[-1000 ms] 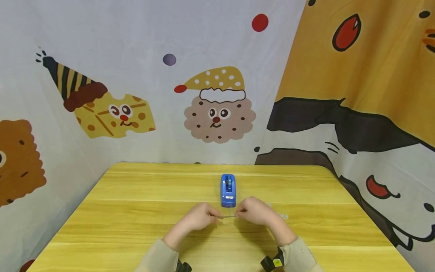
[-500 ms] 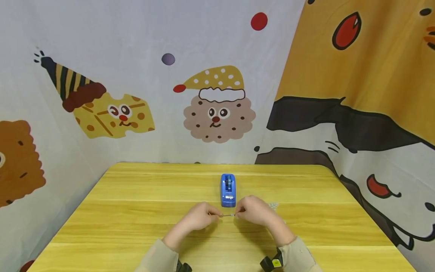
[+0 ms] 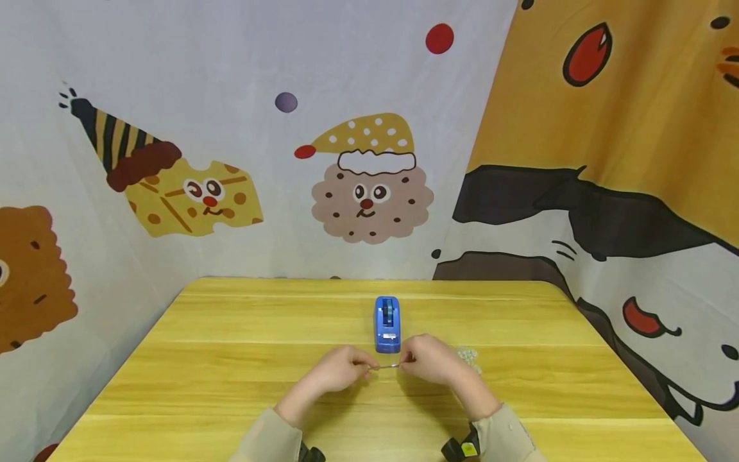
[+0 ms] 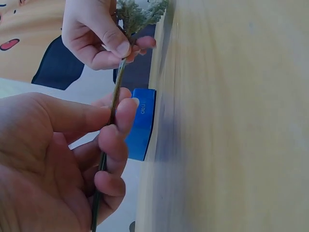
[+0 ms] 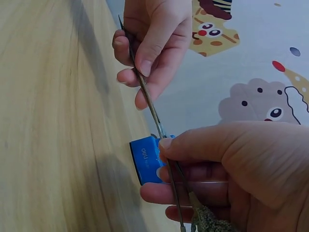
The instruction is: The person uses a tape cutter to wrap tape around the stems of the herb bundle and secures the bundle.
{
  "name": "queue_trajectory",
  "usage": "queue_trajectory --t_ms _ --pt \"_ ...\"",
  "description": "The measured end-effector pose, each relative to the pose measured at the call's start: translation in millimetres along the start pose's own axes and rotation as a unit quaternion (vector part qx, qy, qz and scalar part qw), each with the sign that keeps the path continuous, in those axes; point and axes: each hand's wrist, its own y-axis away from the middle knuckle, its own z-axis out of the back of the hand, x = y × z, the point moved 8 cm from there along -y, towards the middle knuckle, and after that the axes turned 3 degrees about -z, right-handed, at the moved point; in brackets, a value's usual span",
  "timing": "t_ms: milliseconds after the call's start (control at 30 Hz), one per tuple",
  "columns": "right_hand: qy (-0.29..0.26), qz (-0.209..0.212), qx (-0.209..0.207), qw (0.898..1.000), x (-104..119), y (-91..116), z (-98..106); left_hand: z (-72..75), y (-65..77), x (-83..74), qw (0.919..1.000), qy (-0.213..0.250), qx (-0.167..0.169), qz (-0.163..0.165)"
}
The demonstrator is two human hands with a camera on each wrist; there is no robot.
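A small bunch of thin-stemmed flowers [image 4: 116, 96] is stretched between both hands, its pale green, fluffy heads [image 4: 137, 17] showing past the right hand. My left hand [image 3: 343, 369] pinches the lower stems between thumb and forefinger, the other fingers curled along them. Higher up, the thumb and fingers of my right hand [image 3: 430, 358] grip the stems near the heads. Something shiny and clear, like tape [image 5: 161, 130], lies on the stems beside the right thumb. Just beyond the hands stands a blue tape dispenser [image 3: 387, 324], apart from both.
The wooden table [image 3: 260, 327] runs beneath the hands. Behind it hangs a white cloth printed with cartoon figures [image 3: 372, 199], and a yellow-and-black printed curtain [image 3: 519, 128] covers the right side. A dark device is strapped to each wrist.
Both hands keep nearly the same place and their hold on the stems. The pale flower heads beside the right hand have shifted and turned, showing differently in each frame. The dispenser stays put.
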Motion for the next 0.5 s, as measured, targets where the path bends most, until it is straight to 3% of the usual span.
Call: queue_trajectory --t_ms 267,500 --pt "-0.033 0.011 0.015 0.999 3.4 1.8 4.4 4.5 -1.7 -0.6 0.9994 -0.024 -0.021 -0.009" --pt "-0.029 0.005 0.021 0.999 3.1 3.0 4.1 5.9 -0.8 -0.1 0.9986 -0.036 -0.037 -0.007"
